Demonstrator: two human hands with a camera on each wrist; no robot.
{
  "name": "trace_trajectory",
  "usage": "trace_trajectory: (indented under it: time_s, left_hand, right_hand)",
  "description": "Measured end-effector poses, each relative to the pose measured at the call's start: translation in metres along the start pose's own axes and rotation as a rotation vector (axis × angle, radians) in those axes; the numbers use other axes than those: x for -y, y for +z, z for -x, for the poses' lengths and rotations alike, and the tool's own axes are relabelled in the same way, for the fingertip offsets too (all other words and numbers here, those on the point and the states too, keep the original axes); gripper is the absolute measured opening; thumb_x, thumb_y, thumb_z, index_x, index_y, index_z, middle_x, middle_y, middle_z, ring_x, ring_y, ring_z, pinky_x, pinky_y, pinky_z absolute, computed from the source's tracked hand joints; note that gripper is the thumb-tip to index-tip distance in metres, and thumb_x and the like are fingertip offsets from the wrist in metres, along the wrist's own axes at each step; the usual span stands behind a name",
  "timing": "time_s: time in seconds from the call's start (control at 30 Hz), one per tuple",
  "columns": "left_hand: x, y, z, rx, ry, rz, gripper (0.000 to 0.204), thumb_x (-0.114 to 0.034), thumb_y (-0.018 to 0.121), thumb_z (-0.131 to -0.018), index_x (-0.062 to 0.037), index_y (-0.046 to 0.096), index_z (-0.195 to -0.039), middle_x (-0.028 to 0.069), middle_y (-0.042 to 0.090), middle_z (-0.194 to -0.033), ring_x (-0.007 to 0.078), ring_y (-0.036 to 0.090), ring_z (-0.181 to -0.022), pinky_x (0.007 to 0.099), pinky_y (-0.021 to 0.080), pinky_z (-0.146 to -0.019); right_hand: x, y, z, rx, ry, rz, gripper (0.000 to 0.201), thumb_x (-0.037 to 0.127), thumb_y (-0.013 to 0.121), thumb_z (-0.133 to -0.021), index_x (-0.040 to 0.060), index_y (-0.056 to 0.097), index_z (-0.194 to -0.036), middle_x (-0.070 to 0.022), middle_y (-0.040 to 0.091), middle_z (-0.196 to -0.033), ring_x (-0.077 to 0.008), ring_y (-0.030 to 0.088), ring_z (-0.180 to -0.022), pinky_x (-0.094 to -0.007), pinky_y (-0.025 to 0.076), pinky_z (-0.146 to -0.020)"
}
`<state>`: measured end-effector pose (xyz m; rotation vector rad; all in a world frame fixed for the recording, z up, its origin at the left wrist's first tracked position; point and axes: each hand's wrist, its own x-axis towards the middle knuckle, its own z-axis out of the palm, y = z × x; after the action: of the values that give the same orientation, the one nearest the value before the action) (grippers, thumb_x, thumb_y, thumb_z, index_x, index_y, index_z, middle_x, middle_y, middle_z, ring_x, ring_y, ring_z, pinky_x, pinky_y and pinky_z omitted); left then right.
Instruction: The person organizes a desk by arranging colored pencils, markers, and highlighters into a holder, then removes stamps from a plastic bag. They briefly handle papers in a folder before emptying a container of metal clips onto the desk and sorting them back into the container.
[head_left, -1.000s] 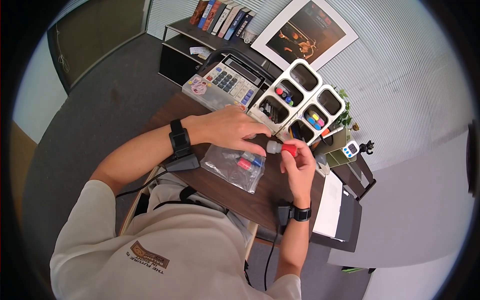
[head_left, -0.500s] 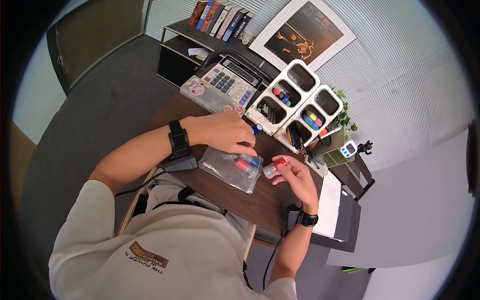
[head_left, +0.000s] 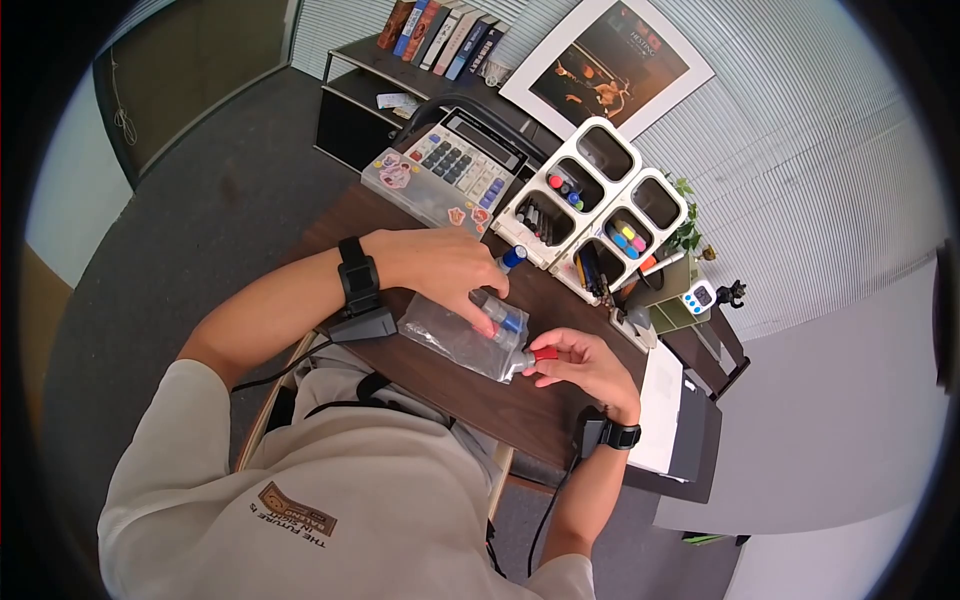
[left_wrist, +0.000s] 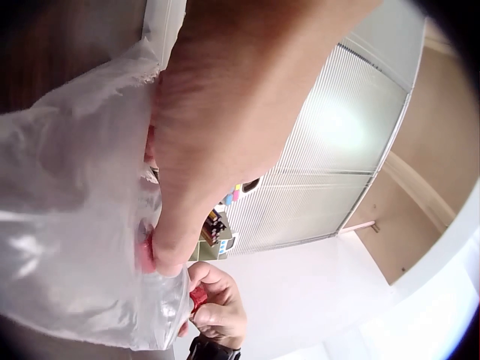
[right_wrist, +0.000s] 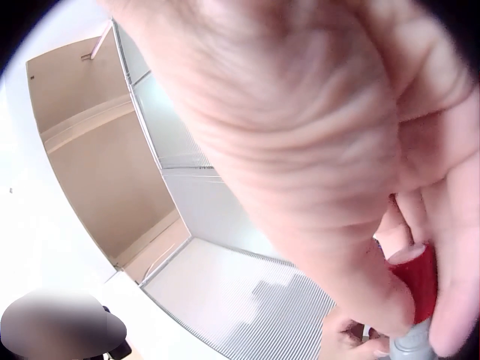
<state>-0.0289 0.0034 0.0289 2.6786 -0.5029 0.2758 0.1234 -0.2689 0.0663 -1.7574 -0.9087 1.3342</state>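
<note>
My right hand [head_left: 592, 370] pinches a small red bottle [head_left: 545, 354] with a grey end, between thumb and fingers. That grey end points at the mouth of a clear plastic bag [head_left: 440, 335] and overlaps its edge. My left hand [head_left: 450, 265] grips the bag near its mouth, its thumb over the film in the left wrist view. Inside the bag lie a red piece and a blue piece [head_left: 513, 322], partly behind the film. In the right wrist view the red body [right_wrist: 421, 281] shows between thumb and fingers. A blue-ended cylinder [head_left: 514, 256] stands just beyond my left fingers.
A white organizer [head_left: 548, 262] with pens and markers stands at the back of the wooden desk [head_left: 480, 405]. Left of it are a calculator [head_left: 465, 160] and a stickered clear case [head_left: 420, 195]. White paper [head_left: 658, 410] lies at the right, near a green box [head_left: 680, 316].
My right hand has brought the red bottle down and left to the bag's mouth. My left hand has drawn back from beside the bottle and taken hold of the bag.
</note>
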Motion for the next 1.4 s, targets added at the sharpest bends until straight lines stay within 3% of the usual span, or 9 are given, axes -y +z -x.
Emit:
trace_trajectory:
  time_s: [0.23, 0.33, 0.4, 0.5, 0.73, 0.8, 0.97, 1.23, 1.4]
  left_hand:
    - [0.000, 0.000, 0.000, 0.011, -0.008, 0.005, 0.060, -0.061, 0.075, -0.088, -0.0040, 0.078, -0.104, 0.0162, 0.072, -0.073, 0.0347, 0.071, -0.072, 0.0431, 0.054, -0.065]
    - [0.001, 0.001, 0.001, 0.014, -0.015, 0.004, 0.060, -0.061, 0.075, -0.088, -0.0039, 0.077, -0.105, 0.0157, 0.071, -0.071, 0.0348, 0.071, -0.070, 0.0427, 0.053, -0.064]
    - [0.002, 0.001, 0.001, 0.017, -0.018, 0.008, 0.060, -0.061, 0.075, -0.087, -0.0038, 0.077, -0.106, 0.0152, 0.070, -0.070, 0.0348, 0.070, -0.069, 0.0425, 0.053, -0.064]
    - [0.002, -0.001, 0.001, 0.036, -0.019, 0.067, 0.060, -0.059, 0.077, -0.087, -0.0035, 0.075, -0.112, 0.0135, 0.068, -0.067, 0.0334, 0.069, -0.067, 0.0425, 0.052, -0.062]
    - [0.001, -0.008, 0.003, 0.119, -0.047, 0.165, 0.061, -0.051, 0.084, -0.083, -0.0025, 0.074, -0.118, 0.0092, 0.067, -0.066, 0.0273, 0.066, -0.062, 0.0395, 0.048, -0.059]
    - [0.004, -0.010, 0.003, 0.132, -0.033, 0.182, 0.061, -0.049, 0.086, -0.082, -0.0022, 0.074, -0.120, 0.0082, 0.067, -0.068, 0.0253, 0.065, -0.062, 0.0383, 0.048, -0.058]
    - [0.011, -0.016, 0.007, 0.251, -0.117, 0.359, 0.063, -0.042, 0.087, -0.083, -0.0019, 0.072, -0.129, 0.0043, 0.065, -0.072, 0.0186, 0.063, -0.064, 0.0353, 0.046, -0.060]
    - [0.010, -0.011, 0.003, 0.188, -0.099, 0.321, 0.055, -0.041, 0.087, -0.083, -0.0027, 0.074, -0.120, 0.0044, 0.062, -0.070, 0.0199, 0.061, -0.063, 0.0368, 0.044, -0.059]
    - [0.009, -0.011, 0.001, 0.137, -0.076, 0.240, 0.050, -0.043, 0.086, -0.083, -0.0038, 0.077, -0.113, 0.0049, 0.060, -0.069, 0.0218, 0.060, -0.063, 0.0377, 0.045, -0.060]
  right_hand:
    - [-0.003, 0.007, -0.008, -0.002, -0.037, -0.061, 0.033, 0.003, 0.068, -0.102, -0.0017, 0.061, -0.134, -0.0088, 0.070, -0.118, -0.0197, 0.074, -0.107, -0.0321, 0.062, -0.091]
    - [-0.006, 0.010, -0.012, -0.062, -0.062, -0.053, 0.031, 0.008, 0.072, -0.100, -0.0008, 0.066, -0.129, -0.0068, 0.073, -0.108, -0.0146, 0.074, -0.094, -0.0280, 0.060, -0.079]
    - [-0.014, 0.006, -0.019, -0.227, -0.015, 0.256, 0.030, 0.014, 0.079, -0.096, 0.0003, 0.071, -0.121, -0.0031, 0.075, -0.095, -0.0092, 0.069, -0.079, -0.0242, 0.055, -0.067]
    - [-0.013, 0.009, -0.020, -0.279, -0.032, 0.334, 0.031, 0.019, 0.083, -0.092, 0.0011, 0.073, -0.115, 0.0000, 0.074, -0.085, -0.0059, 0.064, -0.070, -0.0223, 0.050, -0.060]
    - [-0.016, 0.014, -0.018, -0.209, -0.074, 0.219, 0.026, 0.020, 0.084, -0.091, 0.0030, 0.076, -0.108, 0.0014, 0.073, -0.085, -0.0048, 0.061, -0.069, -0.0229, 0.049, -0.061]
    - [-0.017, 0.013, -0.018, -0.198, -0.129, 0.402, 0.024, 0.021, 0.085, -0.090, 0.0033, 0.077, -0.104, 0.0013, 0.074, -0.085, -0.0048, 0.061, -0.070, -0.0237, 0.050, -0.064]
    - [-0.008, 0.018, -0.015, -0.239, -0.126, 0.478, 0.024, 0.022, 0.085, -0.090, 0.0024, 0.077, -0.101, 0.0002, 0.073, -0.081, -0.0050, 0.060, -0.070, -0.0244, 0.050, -0.065]
    - [-0.010, 0.022, -0.018, -0.245, -0.147, 0.406, 0.023, 0.021, 0.084, -0.091, -0.0003, 0.076, -0.097, -0.0007, 0.072, -0.078, -0.0061, 0.061, -0.069, -0.0258, 0.051, -0.065]
    - [-0.006, 0.023, -0.021, -0.294, -0.143, 0.557, 0.022, 0.017, 0.082, -0.091, -0.0010, 0.073, -0.098, -0.0021, 0.070, -0.077, -0.0067, 0.061, -0.069, -0.0258, 0.051, -0.065]
